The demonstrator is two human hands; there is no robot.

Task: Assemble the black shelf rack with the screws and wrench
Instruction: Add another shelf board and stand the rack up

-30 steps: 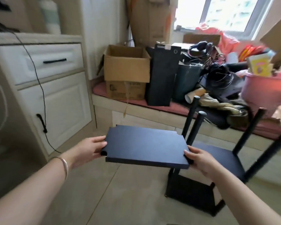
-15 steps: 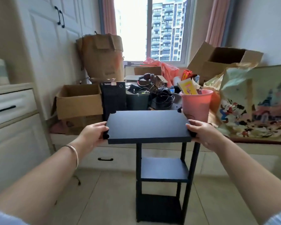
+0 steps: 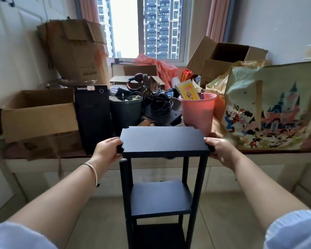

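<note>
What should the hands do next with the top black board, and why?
Probably nudge the top board slightly left and lower it onto the poles. The left hand and right hand grip its ends, but the front left pole top still shows just below the corner notch, so that corner looks not yet seated.

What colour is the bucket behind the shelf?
Pink. The bucket shows best in the head view, behind the top shelf.
</note>
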